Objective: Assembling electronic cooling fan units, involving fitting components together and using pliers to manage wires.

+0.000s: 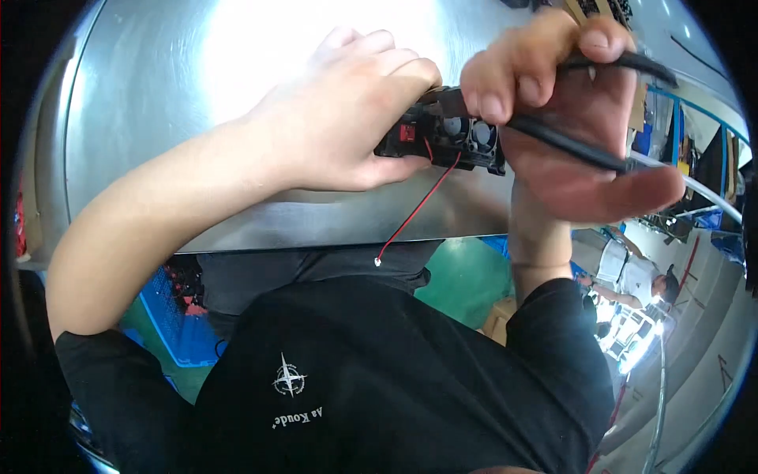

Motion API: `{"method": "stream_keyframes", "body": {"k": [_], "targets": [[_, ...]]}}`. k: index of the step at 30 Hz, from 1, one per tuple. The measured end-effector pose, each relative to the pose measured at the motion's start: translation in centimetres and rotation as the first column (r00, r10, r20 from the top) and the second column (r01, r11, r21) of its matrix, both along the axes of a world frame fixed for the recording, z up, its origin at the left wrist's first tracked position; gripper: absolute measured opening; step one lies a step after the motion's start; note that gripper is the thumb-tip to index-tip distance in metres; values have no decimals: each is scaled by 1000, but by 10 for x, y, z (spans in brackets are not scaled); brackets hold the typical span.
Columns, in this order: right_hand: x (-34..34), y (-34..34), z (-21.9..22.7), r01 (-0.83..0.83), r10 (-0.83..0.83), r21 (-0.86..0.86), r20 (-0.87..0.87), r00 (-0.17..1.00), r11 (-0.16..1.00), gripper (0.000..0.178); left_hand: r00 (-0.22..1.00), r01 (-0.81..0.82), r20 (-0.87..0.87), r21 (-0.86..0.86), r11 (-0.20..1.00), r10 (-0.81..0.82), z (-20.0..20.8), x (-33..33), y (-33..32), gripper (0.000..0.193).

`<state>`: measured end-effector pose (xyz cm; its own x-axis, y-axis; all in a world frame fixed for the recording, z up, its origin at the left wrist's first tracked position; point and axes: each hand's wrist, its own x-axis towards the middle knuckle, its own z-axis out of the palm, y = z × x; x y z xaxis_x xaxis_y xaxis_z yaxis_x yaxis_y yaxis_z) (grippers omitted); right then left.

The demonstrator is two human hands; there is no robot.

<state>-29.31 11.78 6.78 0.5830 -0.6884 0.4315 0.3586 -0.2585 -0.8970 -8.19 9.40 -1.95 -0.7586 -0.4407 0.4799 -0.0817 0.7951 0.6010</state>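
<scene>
My left hand [347, 110] grips a black housing [493, 162] from its left end, fingers over the top and thumb along the near side. Two small fans [482, 134] and a red part [407, 133] show on the housing. A thin red and black cable [418, 207] runs from it to a white plug hanging past the table edge. My right hand [553, 103] is closed around black-handled pliers [564, 144], their two handles spread apart. The dark head of the pliers reaches the housing's top between both hands; the exact contact is hidden by fingers.
The shiny metal table [158, 118] ends at a straight edge before my body. Below on the green floor stands a blue crate [185, 332] with dark and red pieces, and a cardboard box [497, 320]. Another person [632, 272] works at the right, beside a bright lamp.
</scene>
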Motion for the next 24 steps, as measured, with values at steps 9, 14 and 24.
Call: {"method": "stream_keyframes", "body": {"k": [9, 14, 24], "targets": [[31, 52, 32, 397, -395, 55, -39, 918, 916, 104, 998, -19, 54, -20, 1000, 20, 51, 17, 10, 50], [112, 83, -27, 588, -600, 161, 32, 799, 793, 100, 999, -40, -32, -80, 996, 38, -10, 64, 40, 50], [139, 88, -60, 664, -715, 300, 106, 691, 685, 112, 998, -31, 53, -24, 999, 32, -26, 81, 43, 50]]}}
